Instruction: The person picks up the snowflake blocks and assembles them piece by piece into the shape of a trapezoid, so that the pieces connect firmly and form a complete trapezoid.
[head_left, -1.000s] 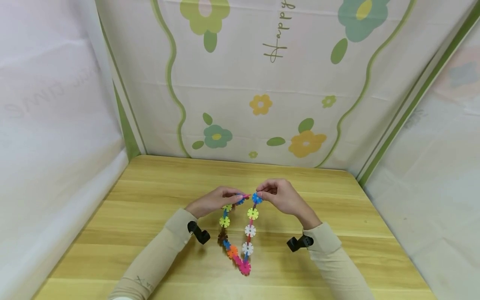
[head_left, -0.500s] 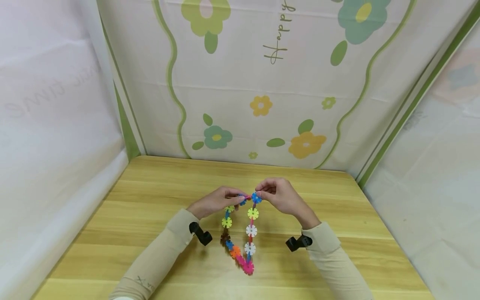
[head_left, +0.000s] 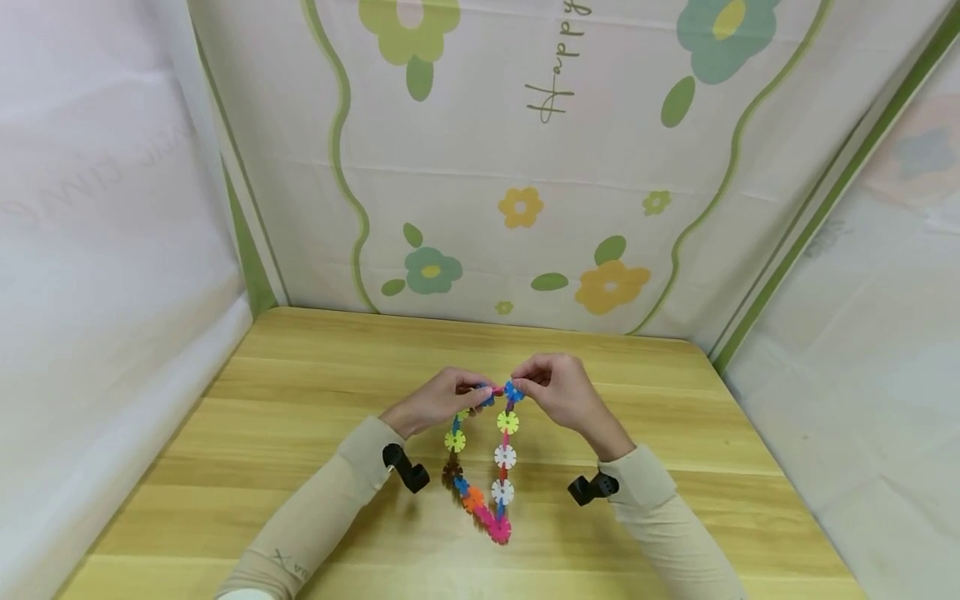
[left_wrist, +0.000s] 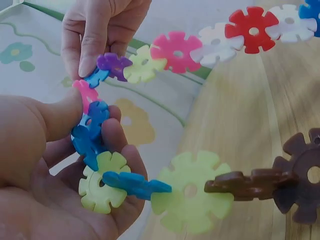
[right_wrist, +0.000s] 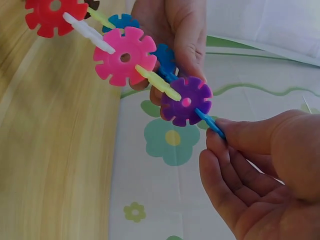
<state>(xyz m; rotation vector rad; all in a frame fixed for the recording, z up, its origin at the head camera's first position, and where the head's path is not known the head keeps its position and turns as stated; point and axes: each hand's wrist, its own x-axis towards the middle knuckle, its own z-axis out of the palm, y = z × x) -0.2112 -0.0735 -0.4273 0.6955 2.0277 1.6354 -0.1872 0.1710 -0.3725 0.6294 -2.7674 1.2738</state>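
A chain of notched plastic snowflake discs hangs in a loop between both hands above the table. My left hand grips blue discs near one end, thumb against a pink disc. With thumb and fingers, my right hand pinches the blue disc at the other end, which joins a purple disc. Pink and blue ends meet between the fingertips; whether their slots interlock I cannot tell. Lower down, the loop includes white, orange, brown and yellow-green discs.
A wooden table lies beneath the hands. Behind it stands a fabric wall printed with flowers, and white fabric panels close in both sides. Each wrist wears a small black camera.
My left hand has moved slightly right, closing the gap between the pink disc and the right-hand blue disc. The hanging loop has shifted a little right.
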